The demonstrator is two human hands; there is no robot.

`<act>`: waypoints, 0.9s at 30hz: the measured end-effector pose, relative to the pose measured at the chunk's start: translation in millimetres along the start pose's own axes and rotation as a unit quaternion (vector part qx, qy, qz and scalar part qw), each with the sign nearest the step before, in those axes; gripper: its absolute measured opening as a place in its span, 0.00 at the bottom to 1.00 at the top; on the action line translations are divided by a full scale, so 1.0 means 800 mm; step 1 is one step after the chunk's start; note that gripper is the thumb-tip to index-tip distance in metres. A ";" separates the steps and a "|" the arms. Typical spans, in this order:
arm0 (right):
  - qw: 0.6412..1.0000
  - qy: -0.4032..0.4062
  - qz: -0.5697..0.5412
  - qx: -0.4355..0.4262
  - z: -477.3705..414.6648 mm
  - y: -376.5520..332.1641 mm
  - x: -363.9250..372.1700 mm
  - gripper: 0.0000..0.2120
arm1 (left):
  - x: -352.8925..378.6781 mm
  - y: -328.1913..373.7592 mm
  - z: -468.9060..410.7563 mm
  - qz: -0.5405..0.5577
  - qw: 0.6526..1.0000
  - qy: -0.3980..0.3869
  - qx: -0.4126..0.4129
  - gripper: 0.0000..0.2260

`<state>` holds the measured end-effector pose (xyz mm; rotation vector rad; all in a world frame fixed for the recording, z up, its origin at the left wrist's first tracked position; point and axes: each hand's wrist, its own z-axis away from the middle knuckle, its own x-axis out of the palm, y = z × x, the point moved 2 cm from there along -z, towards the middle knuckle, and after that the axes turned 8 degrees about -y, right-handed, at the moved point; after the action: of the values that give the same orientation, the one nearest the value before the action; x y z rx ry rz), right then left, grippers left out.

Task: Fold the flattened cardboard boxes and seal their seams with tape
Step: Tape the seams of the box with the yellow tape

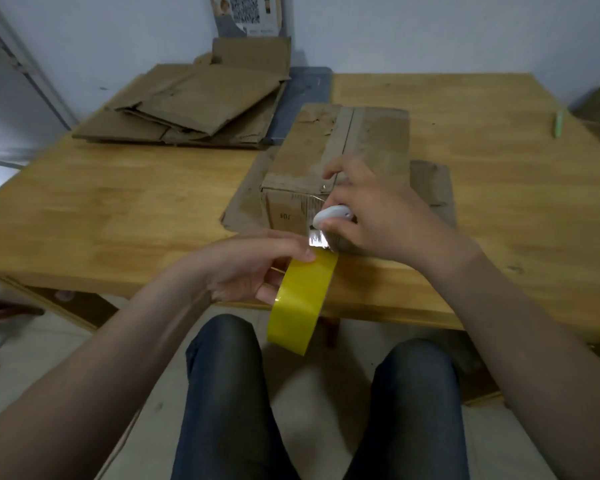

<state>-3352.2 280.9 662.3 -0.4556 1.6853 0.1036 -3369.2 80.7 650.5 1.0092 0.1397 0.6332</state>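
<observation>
Cutting step: left hand (250, 268) is gripping roll (300, 303), right hand (378, 216) is pinching cutter (331, 216) at strip (317, 237) off box (371, 133); advise pulling strip taut and slicing close to box.

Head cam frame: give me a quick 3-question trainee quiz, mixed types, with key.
1. Multiple choice: which hand holds the yellow tape roll? A left, B right, C neither.
2. True or false: the flattened cardboard stack lies on top of the folded box.
3. Fill in the colour: the small object that the right hand grips is ___.
Key: 1 A, the left hand. 2 false, the stack lies on the table, apart from the box. 3 white.
</observation>
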 end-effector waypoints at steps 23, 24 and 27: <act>0.998 -0.034 0.044 -0.021 -0.003 0.001 0.007 0.12 | -0.001 -0.005 -0.017 0.017 1.000 0.025 0.005 0.27; 0.998 -0.041 0.037 -0.024 -0.003 0.003 0.006 0.12 | 0.000 -0.004 -0.016 0.022 0.999 0.032 0.004 0.27; 0.997 -0.063 0.018 -0.029 -0.002 0.010 0.001 0.12 | 0.002 -0.003 -0.012 0.021 0.999 0.045 0.006 0.26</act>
<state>-3356.5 287.2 660.1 -0.4534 1.5704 0.2028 -3370.7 88.0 643.5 0.9971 0.2018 0.7170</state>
